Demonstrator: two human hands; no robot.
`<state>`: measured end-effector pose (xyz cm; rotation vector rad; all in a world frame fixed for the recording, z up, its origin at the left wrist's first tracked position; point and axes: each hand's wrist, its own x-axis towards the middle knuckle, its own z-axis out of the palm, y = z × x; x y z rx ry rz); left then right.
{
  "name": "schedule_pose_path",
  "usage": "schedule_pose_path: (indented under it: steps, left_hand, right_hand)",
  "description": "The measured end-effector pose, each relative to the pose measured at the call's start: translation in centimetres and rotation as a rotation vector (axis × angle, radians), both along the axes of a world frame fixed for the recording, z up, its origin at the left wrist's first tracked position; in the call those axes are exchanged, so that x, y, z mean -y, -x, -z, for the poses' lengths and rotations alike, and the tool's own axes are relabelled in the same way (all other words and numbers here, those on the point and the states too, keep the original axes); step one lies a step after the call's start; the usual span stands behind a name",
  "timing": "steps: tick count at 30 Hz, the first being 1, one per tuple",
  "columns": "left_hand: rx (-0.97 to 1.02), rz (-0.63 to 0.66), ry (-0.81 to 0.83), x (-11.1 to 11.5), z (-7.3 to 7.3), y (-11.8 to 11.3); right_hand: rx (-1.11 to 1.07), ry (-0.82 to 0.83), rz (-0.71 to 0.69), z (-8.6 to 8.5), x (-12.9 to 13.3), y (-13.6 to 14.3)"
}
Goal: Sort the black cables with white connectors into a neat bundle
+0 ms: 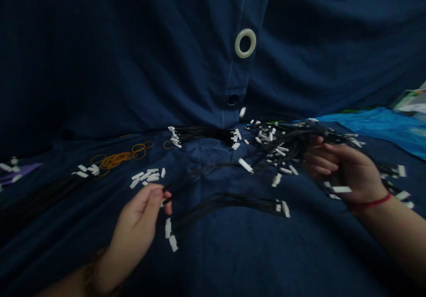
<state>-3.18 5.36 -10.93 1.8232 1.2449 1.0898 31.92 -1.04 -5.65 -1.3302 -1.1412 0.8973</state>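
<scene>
My left hand [140, 215], left of centre, is closed in a pinch on the end of a thin black cable [188, 177], which stretches rightward over the cloth. At the right, my right hand [349, 168] is closed around black cables [294, 139] from a tangled heap; white connectors poke out below its fingers. Just in front of my left hand, a small group of black cables [229, 196] lies in a curve with white ends on both sides. Farther back rests a thicker bundle of black cables [203, 133], also white-tipped.
Orange rubber bands [116, 159] lie in a pile at the left. Several small white pieces [148, 175] sit near my left hand. More dark cables [43, 195] run along the left. A dark blue cloth with a pale ring [245, 43] rises behind; bright blue material [376, 126] is at the right.
</scene>
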Motion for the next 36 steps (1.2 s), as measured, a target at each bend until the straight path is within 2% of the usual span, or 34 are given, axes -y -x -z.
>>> schedule_pose_path:
  steps: [2,4,6,8,13,17,20,23,27,32,36]
  left_hand:
    - [-0.247,0.079,-0.119,-0.6,0.1,0.1]
    - [-0.413,0.146,-0.239,-1.0,0.1,0.1]
    - [-0.537,0.159,-0.3,-1.1,0.2,0.0]
    - [-0.565,0.151,-0.279,-1.0,0.2,0.0]
    - [-0.44,0.116,-0.196,-1.0,0.5,0.1]
    - [-0.481,0.131,-0.167,-1.1,0.8,0.1]
    - [-0.583,0.141,-0.18,-1.2,0.9,0.1]
    - [-0.633,0.155,-0.234,-1.0,0.8,0.0]
    - [-0.646,0.167,-0.247,-0.9,0.4,-0.2]
    - [-0.728,0.255,-0.229,-0.7,0.1,-0.5]
    - [-0.788,0.266,-0.261,-0.4,0.2,-0.3]
  right_hand:
    - [-0.01,-0.08,0.103,-0.6,0.2,-0.2]
    - [-0.019,-0.157,0.165,-0.9,0.5,-0.4]
    - [-0.019,-0.215,0.195,-1.0,0.7,-0.3]
    - [0.052,-0.176,0.138,-0.7,0.7,-0.1]
    - [0.505,0.187,-0.224,1.8,-0.4,1.2]
    - [0.956,0.226,-0.237,4.5,-1.5,2.1]
    - [1.042,0.204,-0.26,5.4,-1.8,2.5]
    - [1.077,0.211,-0.289,4.9,-1.7,2.4]
    - [1.079,0.271,-0.324,3.3,-1.2,1.7]
    - [1.075,0.353,-0.393,2.2,-0.5,0.8]
    - [0.991,0.301,-0.343,1.5,-0.4,1.2]
